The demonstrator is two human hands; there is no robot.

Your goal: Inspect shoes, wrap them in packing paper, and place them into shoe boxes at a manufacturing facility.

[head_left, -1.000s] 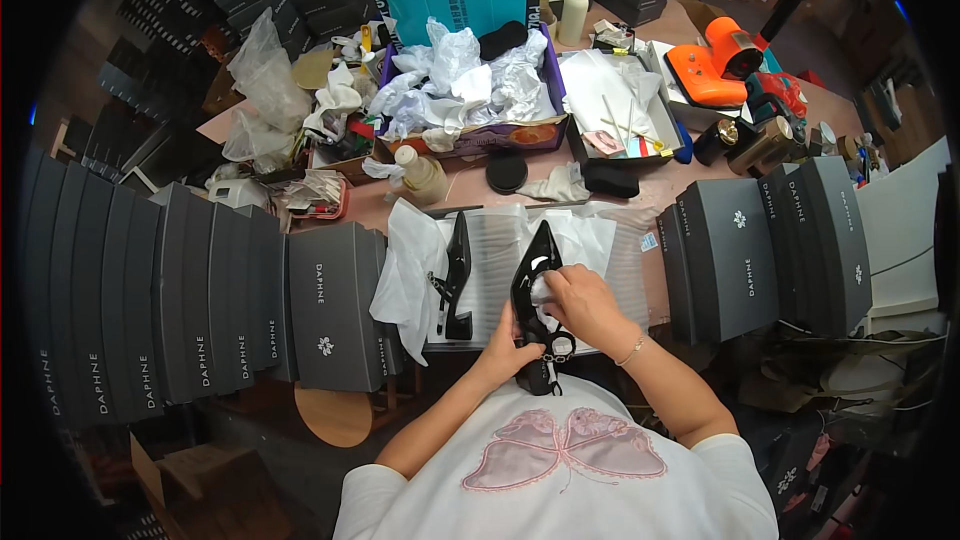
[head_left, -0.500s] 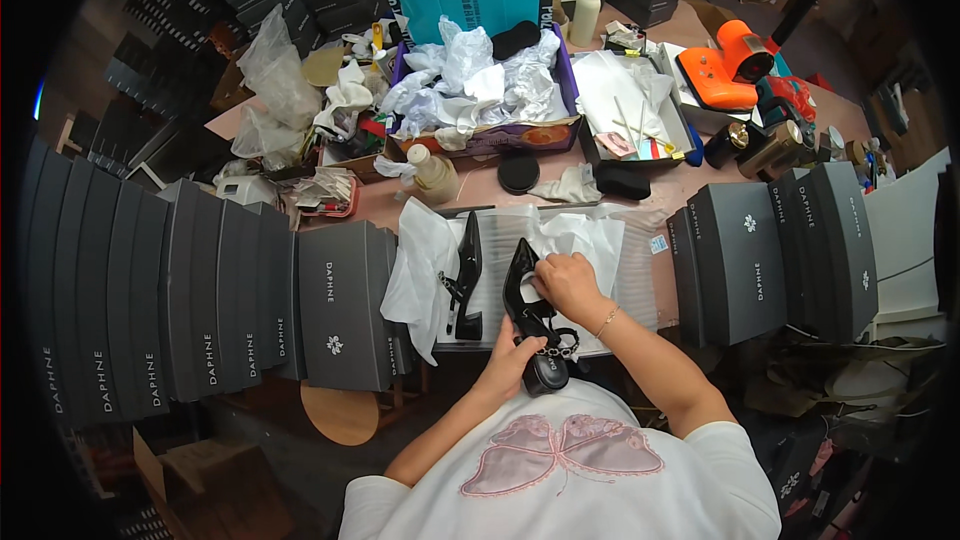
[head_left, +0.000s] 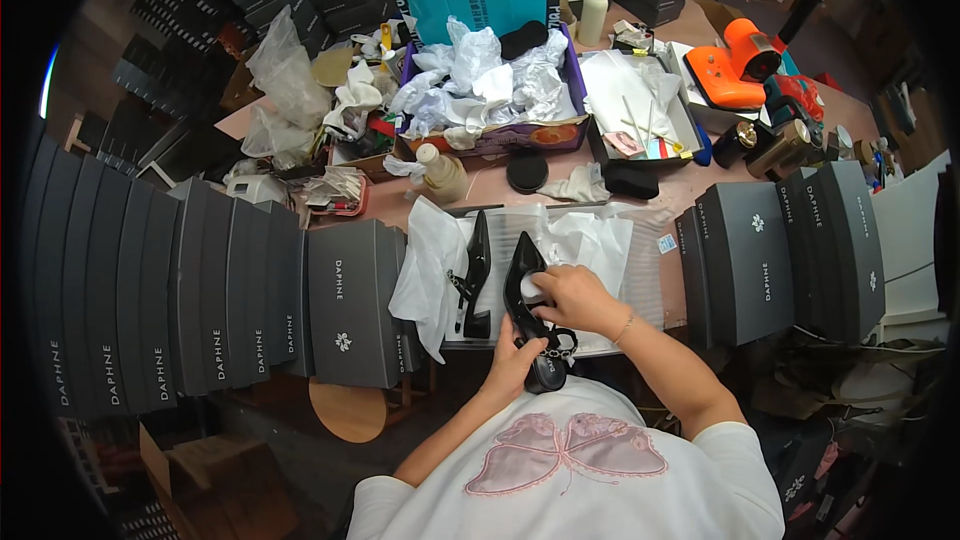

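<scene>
My left hand [head_left: 508, 367] is closed round the heel end of a black pointed slingback shoe [head_left: 523, 262] with a chain strap. The shoe's toe points away from me and its open top faces up. Over the shoe's opening, my right hand [head_left: 580, 300] pinches a small white wad [head_left: 530, 288], which may be paper or cloth. Just left of it, the matching black shoe [head_left: 478, 275] lies on its side on white tissue paper [head_left: 428, 270]. Beneath both is an open shoebox lined with translucent sheeting [head_left: 642, 285].
Grey shoeboxes [head_left: 350, 310] stand in a row on the left; more grey shoeboxes [head_left: 745, 265] stand on the right. Beyond are a cream bottle [head_left: 440, 176], a round black tin [head_left: 527, 172], a purple box [head_left: 580, 80] of crumpled paper and an orange device [head_left: 725, 70].
My right hand has drawn back from the toe towards the heel, and the white wad now shows by its fingers. My left hand keeps its hold on the shoe.
</scene>
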